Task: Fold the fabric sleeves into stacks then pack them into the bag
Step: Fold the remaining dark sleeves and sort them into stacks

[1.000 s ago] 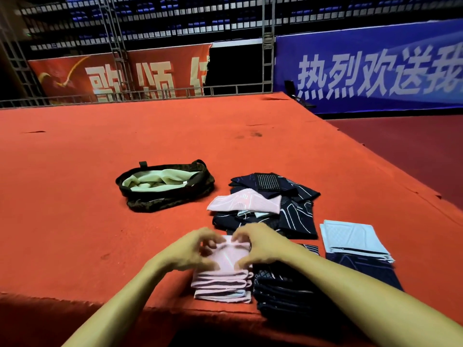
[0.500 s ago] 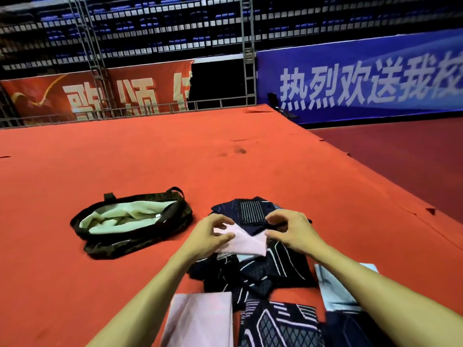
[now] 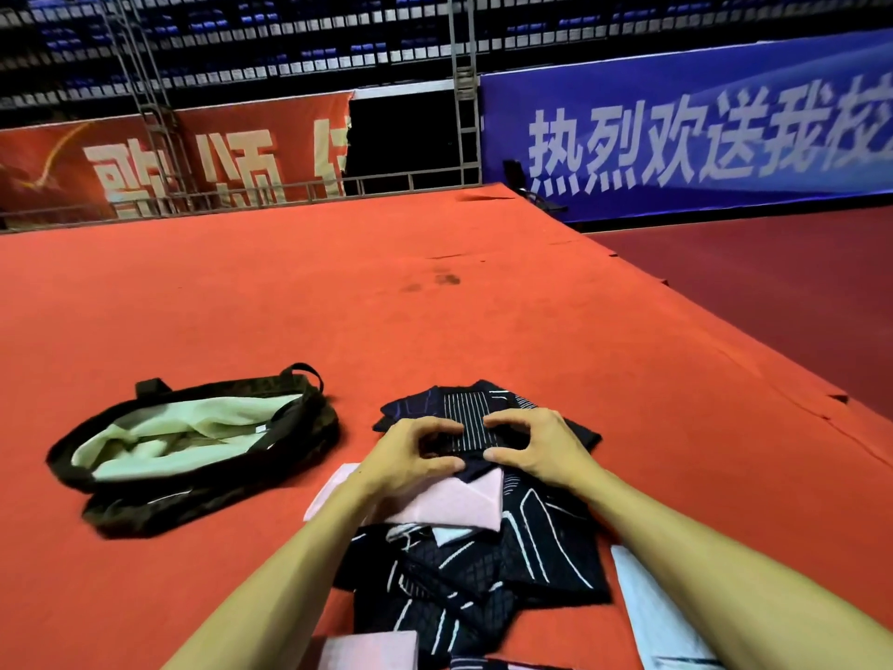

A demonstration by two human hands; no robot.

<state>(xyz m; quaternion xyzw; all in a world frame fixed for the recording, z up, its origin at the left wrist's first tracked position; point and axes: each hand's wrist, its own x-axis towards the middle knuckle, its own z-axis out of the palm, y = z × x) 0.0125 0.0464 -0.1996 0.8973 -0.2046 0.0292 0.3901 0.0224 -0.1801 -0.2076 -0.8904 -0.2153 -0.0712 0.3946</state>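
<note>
A pile of unfolded dark navy sleeves (image 3: 488, 573) with white line patterns lies on the red carpet in front of me. My left hand (image 3: 410, 459) and my right hand (image 3: 536, 447) both pinch the near edge of a navy sleeve with fine white stripes (image 3: 466, 420) at the pile's far end. A pink sleeve (image 3: 449, 507) lies loose on the pile just under my left wrist. The open dark bag (image 3: 65, 454) with pale green lining lies flat to the left. A folded pink stack (image 3: 369, 650) and a light blue stack (image 3: 650, 616) show at the bottom edge.
The red carpeted platform (image 3: 386, 307) stretches far ahead and to the left. Its right edge (image 3: 725, 331) drops to a darker red floor. Banners and metal scaffolding stand at the back.
Both hands let go of the pink sleeve, which now lies on the pile, and moved farther out onto the striped navy sleeve. The view tilted up from the folded stacks.
</note>
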